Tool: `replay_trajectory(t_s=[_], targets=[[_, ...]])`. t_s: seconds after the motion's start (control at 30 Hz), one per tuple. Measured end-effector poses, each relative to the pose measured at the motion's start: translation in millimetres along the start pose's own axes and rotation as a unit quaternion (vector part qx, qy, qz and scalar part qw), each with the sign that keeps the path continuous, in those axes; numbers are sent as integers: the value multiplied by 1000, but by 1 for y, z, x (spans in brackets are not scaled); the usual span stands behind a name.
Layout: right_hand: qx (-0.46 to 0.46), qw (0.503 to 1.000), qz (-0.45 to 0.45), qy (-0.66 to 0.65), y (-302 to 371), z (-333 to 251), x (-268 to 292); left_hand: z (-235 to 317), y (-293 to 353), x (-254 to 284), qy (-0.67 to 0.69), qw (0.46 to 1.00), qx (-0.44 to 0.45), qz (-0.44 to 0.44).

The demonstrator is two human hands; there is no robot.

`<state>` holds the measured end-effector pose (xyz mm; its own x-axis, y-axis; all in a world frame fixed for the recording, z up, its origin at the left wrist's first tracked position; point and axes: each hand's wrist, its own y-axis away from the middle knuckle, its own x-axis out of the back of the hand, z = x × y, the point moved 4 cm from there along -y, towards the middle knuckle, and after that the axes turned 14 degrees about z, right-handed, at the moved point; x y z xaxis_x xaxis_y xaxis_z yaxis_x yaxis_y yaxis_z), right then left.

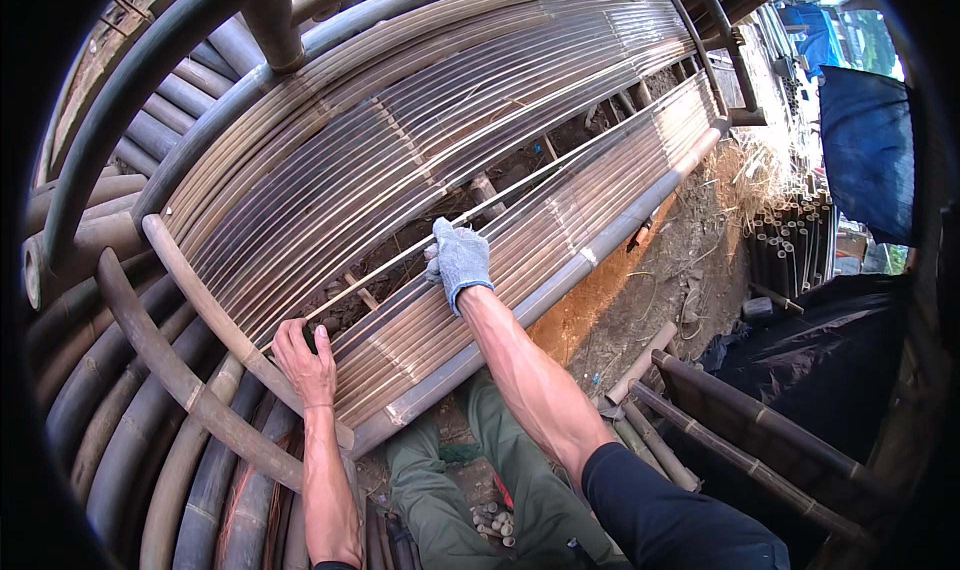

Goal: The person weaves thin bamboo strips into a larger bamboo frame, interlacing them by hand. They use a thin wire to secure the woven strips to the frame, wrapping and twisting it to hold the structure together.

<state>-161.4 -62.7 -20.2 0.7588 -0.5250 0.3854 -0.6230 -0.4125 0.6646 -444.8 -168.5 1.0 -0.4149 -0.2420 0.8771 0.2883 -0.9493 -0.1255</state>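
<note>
A long, thin bamboo strip runs slantwise across a gap in a bamboo bench seat. My right hand, in a grey-blue knitted glove, is closed around the strip near its middle. At the strip's near left end, my bare left hand has its fingers bent over the strip, beside the curved end rail; the fingertip contact is partly hidden. Parallel bamboo slats fill the seat on the near side of the gap, and more slats cover the far side. A thick dark front pole borders the seat.
Bent bamboo poles crowd the left side. Dark soil and crosspieces show through the gap. On the right are a blue tarp, stacked bamboo tubes, a black sheet and loose bamboo pieces on the ground.
</note>
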Motion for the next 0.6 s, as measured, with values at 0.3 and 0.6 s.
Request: replay_trajectory(t_s=[0.3,0.6], targets=[[303,846,-77,432,-11,-12,11,3,-12,-9,-1,998,-60,3],[763,511,-85,387,93,-30,-33,-5,-7,-7,20,998,-23,52]])
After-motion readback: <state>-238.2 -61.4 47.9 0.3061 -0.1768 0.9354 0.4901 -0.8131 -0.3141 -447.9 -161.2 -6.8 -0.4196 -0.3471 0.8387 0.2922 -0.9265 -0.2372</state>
